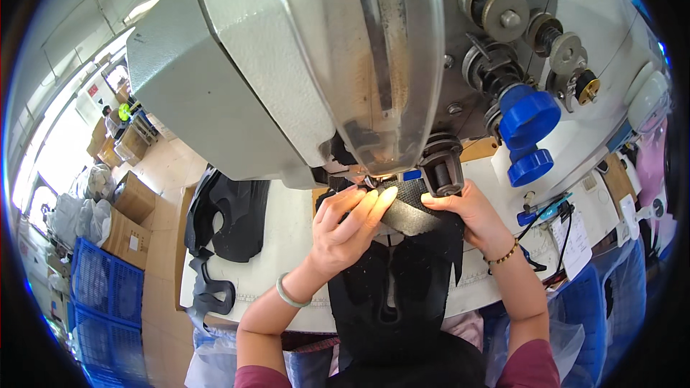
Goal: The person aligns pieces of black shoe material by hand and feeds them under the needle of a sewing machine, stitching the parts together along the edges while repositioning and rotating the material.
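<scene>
Under the head of a grey industrial sewing machine (237,65) lies a curved dark piece with a mesh surface and a greyish strip (413,220), likely a shoe-upper part. My left hand (339,236), a pale bangle on its wrist, has its fingertips pressed together on the piece's left side, close by the needle area. My right hand (480,221), with a beaded bracelet, pinches its right side, thumb on top and the other fingers hidden beneath. Larger black material (424,284) hangs below the hands toward my lap. The needle tip is hard to make out.
Black cut pieces (241,223) lie stacked on the left of the white table (295,294). Blue tension knobs (530,116) jut out at upper right. Scissors with teal handles (557,206) and a paper slip (573,244) lie at right. Blue crates (108,280) stand on the left floor.
</scene>
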The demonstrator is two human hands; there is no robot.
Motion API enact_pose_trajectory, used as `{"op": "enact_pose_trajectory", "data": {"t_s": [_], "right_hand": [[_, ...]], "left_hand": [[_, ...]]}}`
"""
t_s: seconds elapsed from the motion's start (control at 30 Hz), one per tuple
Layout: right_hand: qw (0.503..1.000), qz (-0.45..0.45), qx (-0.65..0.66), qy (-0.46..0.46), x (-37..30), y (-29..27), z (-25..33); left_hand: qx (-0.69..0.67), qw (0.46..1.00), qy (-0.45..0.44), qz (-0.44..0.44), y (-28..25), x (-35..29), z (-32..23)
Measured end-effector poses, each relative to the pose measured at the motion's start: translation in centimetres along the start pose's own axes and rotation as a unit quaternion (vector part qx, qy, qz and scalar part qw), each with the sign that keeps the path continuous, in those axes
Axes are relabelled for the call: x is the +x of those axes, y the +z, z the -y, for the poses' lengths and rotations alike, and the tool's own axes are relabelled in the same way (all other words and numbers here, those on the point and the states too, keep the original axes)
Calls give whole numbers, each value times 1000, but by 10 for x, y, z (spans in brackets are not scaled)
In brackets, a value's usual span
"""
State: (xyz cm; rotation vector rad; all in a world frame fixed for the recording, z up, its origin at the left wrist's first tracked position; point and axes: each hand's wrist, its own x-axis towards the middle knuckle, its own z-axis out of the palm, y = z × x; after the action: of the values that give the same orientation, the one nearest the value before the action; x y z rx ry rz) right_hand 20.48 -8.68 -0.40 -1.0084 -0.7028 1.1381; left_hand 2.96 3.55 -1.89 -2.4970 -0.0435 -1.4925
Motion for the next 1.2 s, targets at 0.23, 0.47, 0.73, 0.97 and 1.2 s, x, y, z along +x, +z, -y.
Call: {"op": "enact_pose_trajectory", "data": {"t_s": [0.23, 0.47, 0.73, 0.97, 1.2], "right_hand": [[999, -9, 31, -43, -18, 18, -18], [997, -3, 35, -66, -23, 27, -36], [998, 26, 20, -62, -26, 27, -39], [994, 7, -53, -93, -26, 32, -40], [989, -8, -109, -101, -24, 21, -59]], "left_hand": [[-2, 999, 54, 2, -7, 1, -2], [-36, 998, 52, -24, -6, -2, 3], [-61, 994, 86, -36, -4, -5, 15], [-77, 992, 97, -27, -7, -2, 22], [-71, 993, 89, -12, -10, 1, 24]]}}
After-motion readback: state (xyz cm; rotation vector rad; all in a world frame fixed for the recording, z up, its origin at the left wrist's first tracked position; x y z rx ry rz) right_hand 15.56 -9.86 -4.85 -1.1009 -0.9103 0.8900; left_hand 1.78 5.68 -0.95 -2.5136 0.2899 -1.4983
